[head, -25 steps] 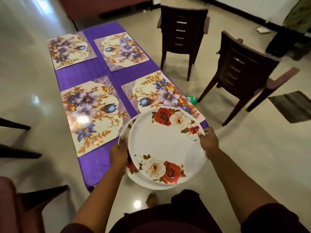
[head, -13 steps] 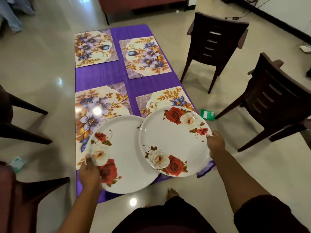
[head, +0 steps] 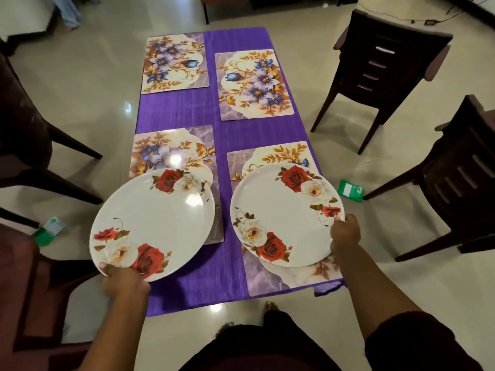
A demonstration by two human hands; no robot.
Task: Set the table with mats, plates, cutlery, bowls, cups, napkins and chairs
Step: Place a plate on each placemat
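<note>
Over near mats, left hand [head: 123, 283] gripping rose plate [head: 152, 223], right hand [head: 345, 232] pinching another plate [head: 286, 214], no legible writing

No legible text, brand, number or sign appears in this view. The green packet [head: 350, 190] on the floor carries a white label, but its print is too small to read.

Rose plates [head: 160, 223] above floral mats [head: 257, 81]

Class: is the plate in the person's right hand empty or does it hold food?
Empty: the right plate shows only its bare white surface and printed roses.
</note>
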